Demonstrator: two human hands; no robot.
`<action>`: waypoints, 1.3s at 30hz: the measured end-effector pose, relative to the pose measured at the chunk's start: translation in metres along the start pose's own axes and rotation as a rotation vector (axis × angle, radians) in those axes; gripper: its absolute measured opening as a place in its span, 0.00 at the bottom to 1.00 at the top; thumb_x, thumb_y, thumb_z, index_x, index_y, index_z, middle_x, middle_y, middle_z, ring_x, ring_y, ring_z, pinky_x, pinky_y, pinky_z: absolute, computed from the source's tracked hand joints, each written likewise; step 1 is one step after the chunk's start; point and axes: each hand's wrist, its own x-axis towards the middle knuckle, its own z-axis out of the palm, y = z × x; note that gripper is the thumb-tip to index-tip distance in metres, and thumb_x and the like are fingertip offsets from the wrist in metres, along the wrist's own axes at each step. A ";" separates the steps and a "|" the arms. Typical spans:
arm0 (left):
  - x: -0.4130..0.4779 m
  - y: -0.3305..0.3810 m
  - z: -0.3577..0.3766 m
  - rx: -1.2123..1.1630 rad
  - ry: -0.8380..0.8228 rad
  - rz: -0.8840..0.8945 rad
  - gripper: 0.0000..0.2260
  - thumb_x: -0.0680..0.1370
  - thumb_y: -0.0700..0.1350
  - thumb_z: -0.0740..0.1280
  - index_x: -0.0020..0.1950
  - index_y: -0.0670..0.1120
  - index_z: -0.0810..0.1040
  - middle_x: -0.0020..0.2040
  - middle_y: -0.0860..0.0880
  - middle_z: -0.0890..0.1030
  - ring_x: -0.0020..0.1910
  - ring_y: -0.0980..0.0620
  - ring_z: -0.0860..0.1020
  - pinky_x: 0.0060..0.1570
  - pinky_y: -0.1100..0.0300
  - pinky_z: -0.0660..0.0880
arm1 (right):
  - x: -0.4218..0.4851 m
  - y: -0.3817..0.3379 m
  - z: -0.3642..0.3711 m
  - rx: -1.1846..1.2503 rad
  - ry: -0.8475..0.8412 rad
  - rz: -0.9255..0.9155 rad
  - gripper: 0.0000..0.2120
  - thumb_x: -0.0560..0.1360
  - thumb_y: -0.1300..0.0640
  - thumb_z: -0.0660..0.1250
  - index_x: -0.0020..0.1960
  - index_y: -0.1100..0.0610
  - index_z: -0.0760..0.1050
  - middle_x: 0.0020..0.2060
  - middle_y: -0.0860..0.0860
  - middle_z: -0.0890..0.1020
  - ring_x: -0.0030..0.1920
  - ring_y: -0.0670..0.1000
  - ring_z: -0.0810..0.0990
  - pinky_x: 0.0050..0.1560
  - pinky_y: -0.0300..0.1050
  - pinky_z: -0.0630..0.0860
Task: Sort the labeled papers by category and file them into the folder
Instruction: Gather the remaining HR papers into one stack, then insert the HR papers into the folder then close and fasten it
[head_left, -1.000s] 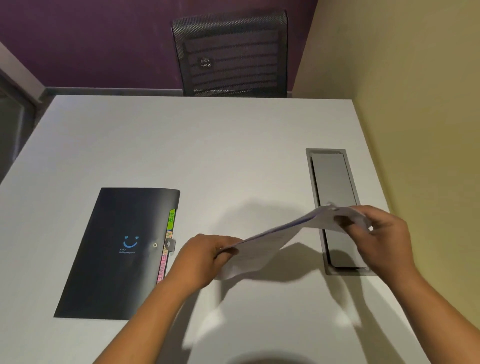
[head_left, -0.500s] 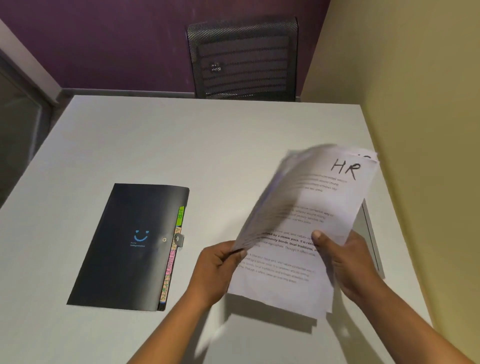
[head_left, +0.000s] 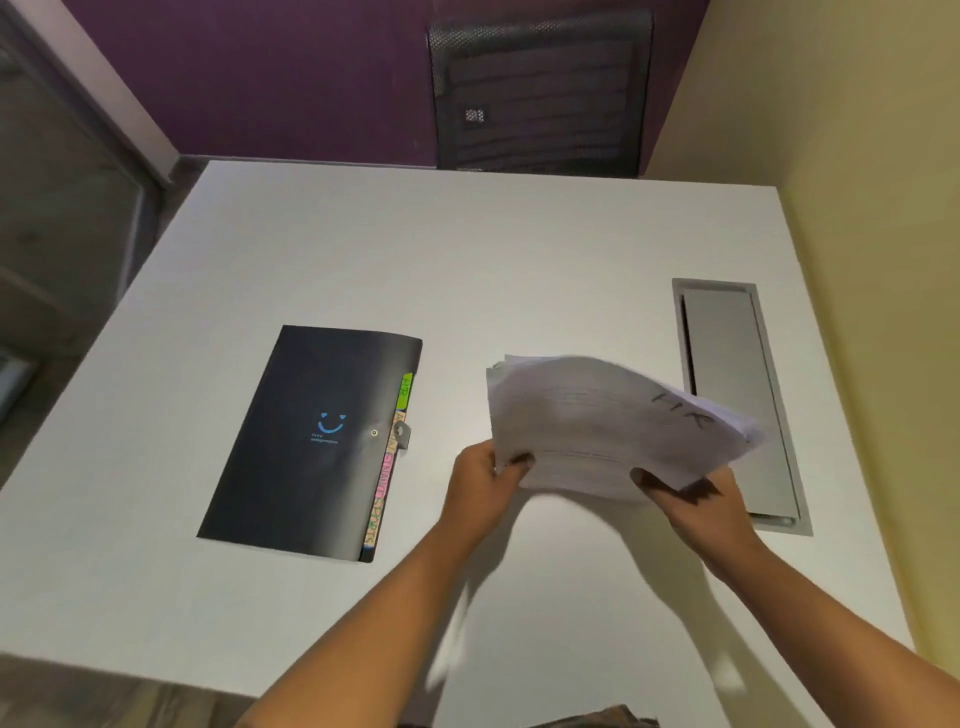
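A stack of white printed papers (head_left: 597, 426) hangs above the white table (head_left: 467, 260), tilted almost flat, its top sheet marked "HR" by hand. My left hand (head_left: 483, 480) grips the stack's near left corner. My right hand (head_left: 696, 499) grips its near right edge. To the left lies a black expanding folder (head_left: 311, 441), closed, with a blue smiley on its cover. Coloured labeled tabs (head_left: 389, 467) stick out along its right edge, green at the far end and pink further down.
A grey metal cable hatch (head_left: 737, 400) is set into the table on the right, partly behind the papers. A black mesh chair (head_left: 540, 88) stands past the far edge. A yellow wall (head_left: 857, 260) runs close along the right side.
The stack stood nearly upright facing me half a second ago; it has tipped down toward flat and lower. Both hands keep their hold. My view has shifted, so the folder sits more central.
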 end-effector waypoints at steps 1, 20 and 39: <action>0.002 -0.001 -0.001 0.013 -0.003 -0.004 0.05 0.77 0.42 0.71 0.50 0.42 0.85 0.43 0.50 0.85 0.42 0.55 0.83 0.45 0.55 0.79 | -0.001 0.001 0.001 -0.022 0.002 -0.016 0.19 0.72 0.63 0.74 0.62 0.59 0.76 0.50 0.52 0.83 0.53 0.50 0.83 0.52 0.45 0.78; -0.037 -0.080 -0.114 0.658 0.347 -0.225 0.07 0.74 0.49 0.70 0.49 0.49 0.79 0.50 0.50 0.79 0.47 0.46 0.79 0.44 0.54 0.77 | -0.012 0.055 0.010 -0.011 0.075 0.304 0.09 0.76 0.61 0.71 0.55 0.64 0.81 0.44 0.57 0.85 0.41 0.55 0.84 0.45 0.47 0.78; -0.024 -0.053 -0.126 1.322 -0.061 -0.412 0.38 0.80 0.43 0.63 0.80 0.46 0.41 0.79 0.36 0.58 0.65 0.39 0.77 0.56 0.49 0.78 | -0.031 0.076 0.005 -0.199 0.124 0.479 0.09 0.79 0.59 0.65 0.55 0.64 0.79 0.35 0.58 0.82 0.30 0.58 0.76 0.32 0.45 0.73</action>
